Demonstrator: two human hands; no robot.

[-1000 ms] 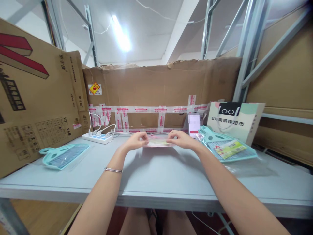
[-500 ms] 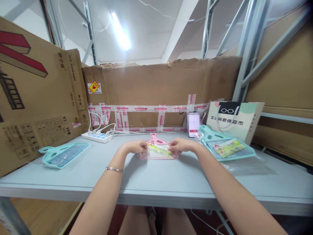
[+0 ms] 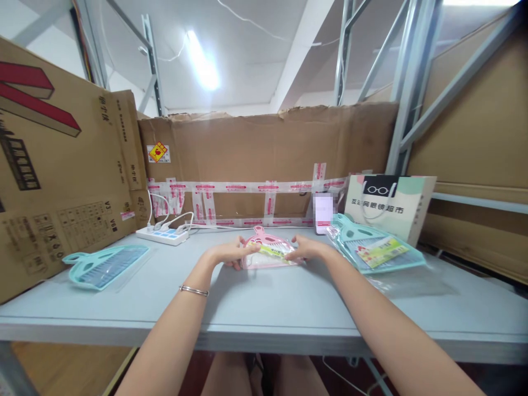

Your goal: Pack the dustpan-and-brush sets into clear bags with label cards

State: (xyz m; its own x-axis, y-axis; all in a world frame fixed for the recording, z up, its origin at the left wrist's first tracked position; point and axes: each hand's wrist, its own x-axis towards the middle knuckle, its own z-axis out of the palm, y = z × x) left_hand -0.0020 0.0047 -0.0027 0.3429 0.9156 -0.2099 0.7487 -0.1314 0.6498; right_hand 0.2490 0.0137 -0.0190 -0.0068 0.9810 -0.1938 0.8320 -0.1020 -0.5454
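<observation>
A pink plastic dustpan set (image 3: 268,250) with a yellow-green label lies in a clear bag on the grey table (image 3: 264,308), near the middle. My left hand (image 3: 229,256) grips its left edge with curled fingers. My right hand (image 3: 307,251) pinches its right edge. Both wrists rest low over the tabletop.
A teal dustpan set (image 3: 103,264) lies at the left. Bagged teal sets (image 3: 375,250) are stacked at the right, before a paper shopping bag (image 3: 390,206). A white power strip (image 3: 161,235) and a phone (image 3: 322,212) stand at the back. Cardboard walls (image 3: 268,159) surround the table.
The pink set was held flat and edge-on a second ago. It has since been tilted so its face shows and drawn slightly toward me, both hands keeping their hold.
</observation>
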